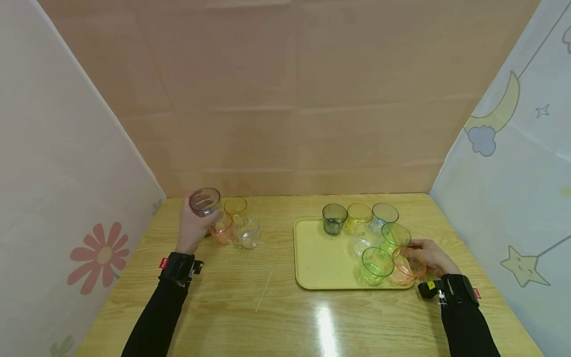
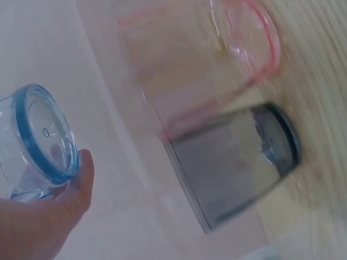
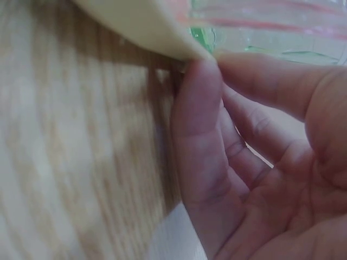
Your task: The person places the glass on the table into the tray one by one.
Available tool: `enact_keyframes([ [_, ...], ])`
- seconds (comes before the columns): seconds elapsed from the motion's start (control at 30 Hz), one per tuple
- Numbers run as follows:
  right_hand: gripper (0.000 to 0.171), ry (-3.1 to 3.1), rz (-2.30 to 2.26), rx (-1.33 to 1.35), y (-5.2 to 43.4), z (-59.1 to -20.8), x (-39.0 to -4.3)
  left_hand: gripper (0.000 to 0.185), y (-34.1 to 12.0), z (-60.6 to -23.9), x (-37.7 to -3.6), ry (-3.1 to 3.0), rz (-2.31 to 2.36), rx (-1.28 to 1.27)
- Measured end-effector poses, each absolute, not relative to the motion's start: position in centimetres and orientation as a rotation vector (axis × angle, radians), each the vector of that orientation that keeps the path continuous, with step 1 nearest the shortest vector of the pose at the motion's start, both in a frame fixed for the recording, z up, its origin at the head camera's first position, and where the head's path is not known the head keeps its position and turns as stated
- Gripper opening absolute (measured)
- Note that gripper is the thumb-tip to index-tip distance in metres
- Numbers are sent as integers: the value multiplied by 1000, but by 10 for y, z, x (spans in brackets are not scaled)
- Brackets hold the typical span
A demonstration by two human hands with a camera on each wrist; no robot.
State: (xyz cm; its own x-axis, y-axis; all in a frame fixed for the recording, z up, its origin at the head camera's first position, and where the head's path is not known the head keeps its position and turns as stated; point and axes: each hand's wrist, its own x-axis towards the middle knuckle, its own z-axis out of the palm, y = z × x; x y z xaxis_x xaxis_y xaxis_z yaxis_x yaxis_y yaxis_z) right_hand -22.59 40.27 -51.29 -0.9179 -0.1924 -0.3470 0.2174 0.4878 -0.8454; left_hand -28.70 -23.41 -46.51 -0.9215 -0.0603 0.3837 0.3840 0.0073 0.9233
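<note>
My left hand [image 1: 194, 228] grips a blue-tinted glass [image 2: 40, 135], raised off the table at the back left. Under it a grey glass [image 2: 230, 160] stands on the table, mostly hidden by the hand in the head view. Beside that stand an orange glass [image 1: 223, 230], a yellow glass [image 1: 235, 205] and a clear glass [image 1: 248, 233]. At the right, my right hand [image 1: 429, 255] pinches the right edge of a yellow tray [image 1: 318, 265] between thumb and fingers. Close against these fingers, a second orange glass [image 1: 408, 270] stands on the tray.
The tray also carries a dark grey glass [image 1: 334, 219], a yellow one [image 1: 358, 214], a blue one [image 1: 385, 213], a clear glass [image 1: 363, 242] and two green glasses [image 1: 376, 267]. Walls rise behind the wooden table [image 1: 250, 317] and on both sides.
</note>
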Motion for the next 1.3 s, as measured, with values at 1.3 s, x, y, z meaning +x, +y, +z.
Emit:
enact_keyframes([
  [1.3,31,2316,-1464,57,401,-515,-227,82,-68,-437,-246,-2391,-1806,-516],
])
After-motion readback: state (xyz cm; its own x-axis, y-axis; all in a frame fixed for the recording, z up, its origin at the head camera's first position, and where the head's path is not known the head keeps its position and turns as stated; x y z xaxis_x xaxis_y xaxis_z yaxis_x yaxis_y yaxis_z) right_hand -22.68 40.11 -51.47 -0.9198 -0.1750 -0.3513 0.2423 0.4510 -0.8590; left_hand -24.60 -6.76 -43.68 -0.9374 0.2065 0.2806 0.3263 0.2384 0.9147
